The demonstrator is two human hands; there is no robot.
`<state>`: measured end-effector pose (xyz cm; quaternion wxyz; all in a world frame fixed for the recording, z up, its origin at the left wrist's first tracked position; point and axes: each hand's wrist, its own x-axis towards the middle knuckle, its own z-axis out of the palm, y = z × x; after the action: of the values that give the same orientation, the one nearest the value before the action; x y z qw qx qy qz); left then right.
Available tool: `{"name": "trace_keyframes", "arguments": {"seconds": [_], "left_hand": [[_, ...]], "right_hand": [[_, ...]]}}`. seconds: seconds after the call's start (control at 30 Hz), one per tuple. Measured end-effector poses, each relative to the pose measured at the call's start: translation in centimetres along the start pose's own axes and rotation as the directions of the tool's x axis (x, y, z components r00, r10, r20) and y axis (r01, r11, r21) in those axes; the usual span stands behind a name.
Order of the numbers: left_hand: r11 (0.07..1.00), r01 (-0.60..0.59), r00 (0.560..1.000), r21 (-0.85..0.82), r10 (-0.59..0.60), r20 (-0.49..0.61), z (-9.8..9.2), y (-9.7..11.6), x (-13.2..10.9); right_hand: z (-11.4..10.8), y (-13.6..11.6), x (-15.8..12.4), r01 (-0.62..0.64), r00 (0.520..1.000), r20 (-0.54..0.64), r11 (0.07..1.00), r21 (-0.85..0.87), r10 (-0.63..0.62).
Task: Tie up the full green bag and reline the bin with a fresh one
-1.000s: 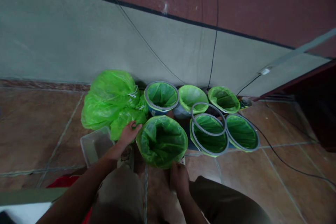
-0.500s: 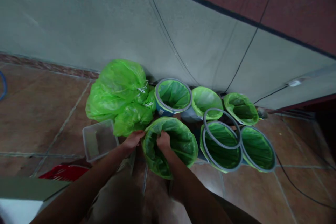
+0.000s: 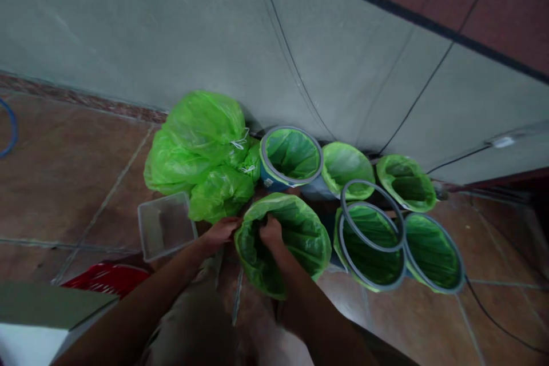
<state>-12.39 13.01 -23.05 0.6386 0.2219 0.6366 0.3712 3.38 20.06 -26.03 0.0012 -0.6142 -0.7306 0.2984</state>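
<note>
A green bin liner lines the bin in front of me, its edge folded out over the rim. My left hand grips the liner's edge on the outer left side. Inside the bin's mouth, near that same side, my right hand is closed on the liner; its fingertips are partly hidden. This bin carries no grey ring. Just behind it stands a blue bin lined in green, with a grey ring around its top.
Tied green bags are heaped against the wall, left of the bins. A clear plastic box and a red slotted item lie at left. Several lined bins stand rightward; a loose grey ring rests on one. Cables cross the floor and wall.
The view has shifted slightly, so the bins appear further right. My right hand has moved a little deeper into the bin's mouth; both hands stay at its left side.
</note>
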Motion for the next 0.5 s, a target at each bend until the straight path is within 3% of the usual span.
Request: {"name": "trace_keyframes", "arguments": {"seconds": [0.1, 0.17, 0.23, 0.3, 0.37, 0.5], "left_hand": [[0.982, -0.108, 0.985, 0.157, 0.127, -0.120, -0.8, 1.4, 0.6], [0.951, -0.201, 0.952, 0.236, 0.247, -0.183, -0.8, 3.2, 1.2], [0.884, -0.309, 0.914, 0.350, 0.378, -0.146, 0.1, 5.4, 1.7], [0.711, -0.425, 0.858, 0.560, 0.514, -0.002, 1.7, 7.5, 2.1], [0.541, -0.460, 0.828, 0.704, 0.548, 0.120, 3.8, 8.9, 2.5], [0.364, -0.419, 0.851, 0.832, 0.477, 0.220, 6.7, 8.9, 3.9]], "right_hand": [[-2.8, 0.9, -1.7, 0.009, 0.992, -0.128, 0.997, 0.074, 0.001], [-5.5, 1.7, -2.1, 0.061, 0.960, -0.281, 0.979, 0.193, -0.005], [-8.5, 2.5, -1.4, 0.158, 0.880, -0.475, 0.950, 0.269, -0.012], [-11.0, 3.2, 0.2, 0.227, 0.813, -0.581, 0.944, 0.239, -0.048], [-12.6, 3.6, 2.1, 0.278, 0.827, -0.548, 0.940, 0.199, -0.128], [-12.6, 4.0, 4.6, 0.327, 0.927, -0.238, 0.935, 0.133, -0.290]]}}
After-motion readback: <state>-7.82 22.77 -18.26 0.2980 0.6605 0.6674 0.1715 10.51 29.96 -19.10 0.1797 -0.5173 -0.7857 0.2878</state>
